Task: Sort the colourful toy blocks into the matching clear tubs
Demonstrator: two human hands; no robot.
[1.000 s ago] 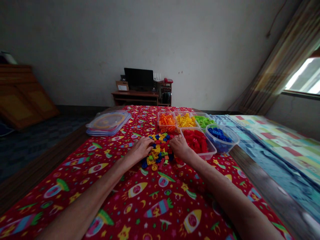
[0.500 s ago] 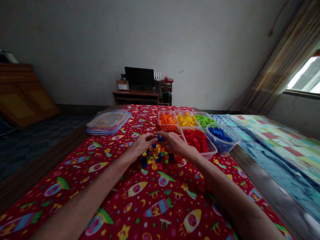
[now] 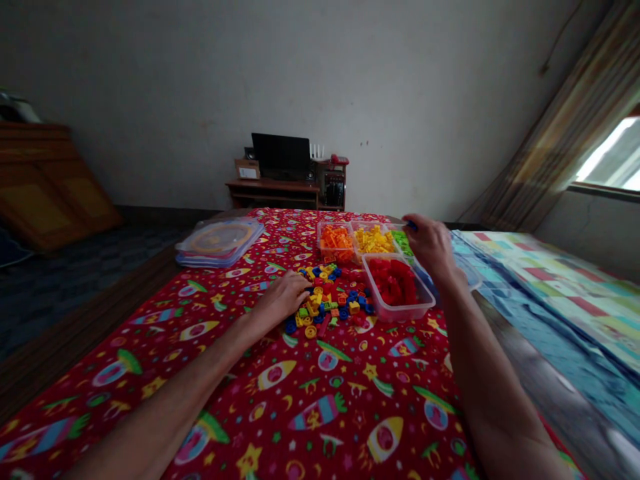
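Observation:
My right hand (image 3: 431,247) is raised at the right, its fingers pinched on a small blue building block (image 3: 411,225). It hovers over the tub of blue blocks (image 3: 465,270) and hides most of it. My left hand (image 3: 286,293) rests at the left edge of a mixed pile of building blocks (image 3: 330,300) in yellow, blue, red and green. Its fingers are bent and close together at the pile; whatever is between them is hidden.
Clear containers hold orange blocks (image 3: 336,241), yellow blocks (image 3: 374,239), green blocks (image 3: 401,241) and red blocks (image 3: 393,280). Stacked plastic lids (image 3: 220,241) lie at the left on the red patterned cloth (image 3: 280,413). A bed (image 3: 560,287) adjoins the right side.
My right hand has moved from the pile to the right and up, carrying a blue block. My left hand stays by the pile, slightly lower, and more of the pile shows.

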